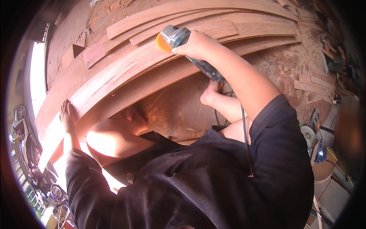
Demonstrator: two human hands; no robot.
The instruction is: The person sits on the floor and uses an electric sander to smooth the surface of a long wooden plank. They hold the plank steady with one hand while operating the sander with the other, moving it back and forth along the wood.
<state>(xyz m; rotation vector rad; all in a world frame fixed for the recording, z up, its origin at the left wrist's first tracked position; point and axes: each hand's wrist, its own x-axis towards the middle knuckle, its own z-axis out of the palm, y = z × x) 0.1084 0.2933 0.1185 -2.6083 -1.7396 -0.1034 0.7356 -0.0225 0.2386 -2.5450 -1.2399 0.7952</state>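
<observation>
My right hand (200, 45) is wrapped round the body of an angle grinder (176, 36) with a grey metal head and a dark teal and black casing. An orange-yellow disc (163, 43) is fitted to its head. The disc is tilted over a long pale wooden board (114, 74); whether it touches the wood I cannot tell. My left hand (68, 116) lies with fingers stretched out on the near left part of the boards, in bright light. From the tool's side a dark power cable (245, 137) runs back along my right leg.
Several long boards (206, 13) lie stacked and overlapping beyond the grinder. My bare foot (210, 95) rests on the dusty reddish floor (175, 103). Wood offcuts (316, 86) lie at the right, near loose discs (307, 133). Motorbikes (26, 149) stand at the far left.
</observation>
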